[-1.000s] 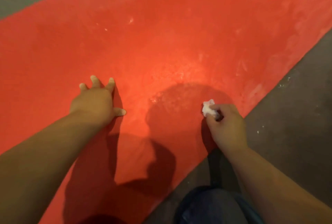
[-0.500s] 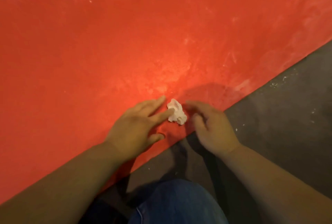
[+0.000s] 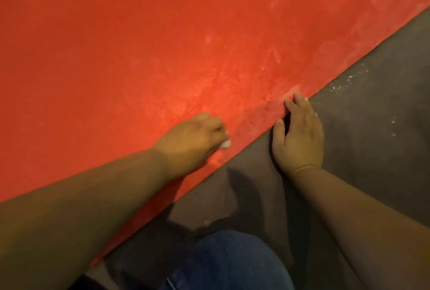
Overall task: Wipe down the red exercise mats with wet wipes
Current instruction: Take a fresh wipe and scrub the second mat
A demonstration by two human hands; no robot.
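Passed leftward, the wipe (image 3: pixel 226 144) is gripped in the left hand (image 3: pixel 193 140); the right hand (image 3: pixel 299 136) is laid flat on the mat (image 3: pixel 162 45) edge.

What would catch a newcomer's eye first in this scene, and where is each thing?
The big red mat fills the upper left, smudged with pale marks, and meets the dark floor along a diagonal edge. Near that edge the left hand grips a small white wipe on the mat. The right hand lies flat on the floor, fingertips at the mat's edge.
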